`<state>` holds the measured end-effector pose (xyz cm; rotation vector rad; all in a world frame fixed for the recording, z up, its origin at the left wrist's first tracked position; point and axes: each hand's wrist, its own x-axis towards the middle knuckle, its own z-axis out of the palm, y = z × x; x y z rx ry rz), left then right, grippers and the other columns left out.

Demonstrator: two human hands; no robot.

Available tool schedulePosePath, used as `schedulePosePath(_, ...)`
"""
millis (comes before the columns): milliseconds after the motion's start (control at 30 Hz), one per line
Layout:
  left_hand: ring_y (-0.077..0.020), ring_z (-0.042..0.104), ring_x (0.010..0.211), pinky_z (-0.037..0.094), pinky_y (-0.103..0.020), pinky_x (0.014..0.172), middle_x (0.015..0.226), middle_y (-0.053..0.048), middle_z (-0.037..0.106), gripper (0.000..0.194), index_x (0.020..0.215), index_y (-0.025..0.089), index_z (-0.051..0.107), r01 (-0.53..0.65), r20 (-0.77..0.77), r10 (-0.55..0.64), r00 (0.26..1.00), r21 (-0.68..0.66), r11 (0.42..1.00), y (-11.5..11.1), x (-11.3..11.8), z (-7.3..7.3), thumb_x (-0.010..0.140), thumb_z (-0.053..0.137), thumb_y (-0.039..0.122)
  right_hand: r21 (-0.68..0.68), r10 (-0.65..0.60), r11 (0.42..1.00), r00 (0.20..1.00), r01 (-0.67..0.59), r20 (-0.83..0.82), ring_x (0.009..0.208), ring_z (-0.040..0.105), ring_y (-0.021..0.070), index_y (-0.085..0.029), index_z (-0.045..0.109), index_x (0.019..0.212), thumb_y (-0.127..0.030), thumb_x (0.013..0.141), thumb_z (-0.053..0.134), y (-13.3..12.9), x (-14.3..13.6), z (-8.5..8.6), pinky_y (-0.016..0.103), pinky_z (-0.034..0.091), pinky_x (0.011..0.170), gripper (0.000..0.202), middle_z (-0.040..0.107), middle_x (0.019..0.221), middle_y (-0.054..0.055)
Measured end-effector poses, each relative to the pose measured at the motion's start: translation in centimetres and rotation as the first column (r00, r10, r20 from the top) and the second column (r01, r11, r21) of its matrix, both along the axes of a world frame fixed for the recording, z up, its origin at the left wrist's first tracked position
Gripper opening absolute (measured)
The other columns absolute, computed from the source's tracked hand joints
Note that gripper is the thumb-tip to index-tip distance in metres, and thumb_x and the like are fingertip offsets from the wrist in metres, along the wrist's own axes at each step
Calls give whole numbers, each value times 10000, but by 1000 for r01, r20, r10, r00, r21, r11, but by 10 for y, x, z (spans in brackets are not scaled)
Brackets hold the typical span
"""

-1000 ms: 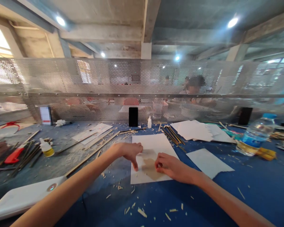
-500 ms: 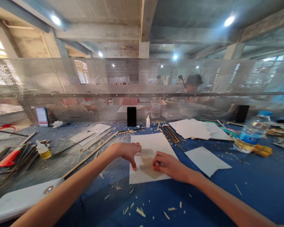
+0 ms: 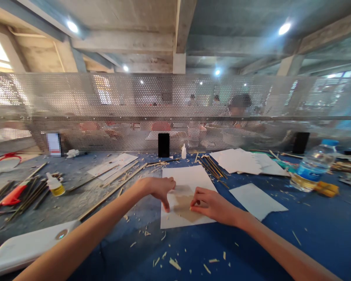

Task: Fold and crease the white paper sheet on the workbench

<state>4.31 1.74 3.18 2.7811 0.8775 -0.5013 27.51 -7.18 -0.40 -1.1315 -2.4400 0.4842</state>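
A white sheet of paper lies on the blue table in front of me. My left hand rests at its left side, thumb and fingers spread apart and pressing on the paper. Over the right part of the sheet, my right hand is closed in a pinch, fingertips close to the surface. What sits between those fingertips, if anything, is too small to make out. Between the hands the paper has a darker tan patch; I cannot tell whether it is only shadow.
Thin dark sticks and a small white bottle lie beyond the sheet. To the right are a torn paper, stacked sheets and a water bottle. Leftward: a yellow-labelled glue bottle, red-handled tool, white device.
The view has shifted very slightly. Both hands keep almost the same place on the sheet, the left spread and the right pinched.
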Motion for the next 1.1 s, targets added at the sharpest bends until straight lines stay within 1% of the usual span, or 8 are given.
schedulePosePath(167,-313,579,1053,480,-338,871,1245,-167,556,760,1164,135,551,-8,-17,8,1000,0,1000,1,0,-1,574,819,531,88,-48,995,998,46,30,863,599,167,-194,678,915,-278,919,597,3,2,-6,273,461,771,117,594,925,39)
schedulePosePath(300,-314,575,1063,480,-337,867,1245,-153,562,747,1168,153,550,-8,-28,8,1000,9,1000,0,1,0,581,817,530,57,-22,998,1000,21,7,802,589,149,-190,663,900,-316,925,587,3,2,-8,260,465,737,149,570,899,31)
schedulePosePath(400,-313,572,1072,475,-331,874,1245,-149,562,743,1166,161,552,-3,-26,3,1000,10,1000,1,1,0,576,819,525,37,-3,999,1000,2,21,779,585,144,-189,655,891,-322,923,588,3,1,-8,251,460,706,152,567,890,26)
schedulePosePath(533,-322,567,1070,473,-349,875,1226,-159,569,740,1153,153,559,11,-8,-11,1000,12,1000,3,0,-3,575,812,539,88,-16,996,999,12,41,837,598,153,-188,646,914,-274,926,577,5,3,-9,257,458,746,111,578,927,32)
schedulePosePath(633,-330,573,1053,479,-365,853,1226,-139,574,757,1158,179,556,-2,5,2,1000,8,1000,3,-1,-4,562,801,575,123,-34,992,997,26,64,849,601,158,-195,638,908,-247,903,588,6,5,-10,258,457,759,72,589,925,31)
schedulePosePath(767,-333,569,1062,473,-361,857,1226,-140,574,760,1162,178,559,-2,0,2,1000,8,1000,2,0,-3,566,793,589,145,-90,986,993,79,71,802,591,149,-211,619,891,-214,845,614,8,7,-10,247,444,724,46,588,912,13)
schedulePosePath(933,-335,565,1068,471,-356,861,1230,-167,568,747,1158,147,564,8,-23,-8,1000,7,1000,0,1,1,591,783,582,147,-114,983,992,106,46,766,573,135,-212,594,879,-162,820,606,7,7,-8,237,431,710,78,569,894,1)
schedulePosePath(1100,-351,560,1072,469,-371,864,1246,-151,566,791,1173,164,560,-2,1,2,1000,-10,1000,2,0,-2,558,784,609,95,-58,994,996,52,62,783,577,142,-207,608,887,-169,815,643,6,4,-10,242,439,712,89,564,898,3)
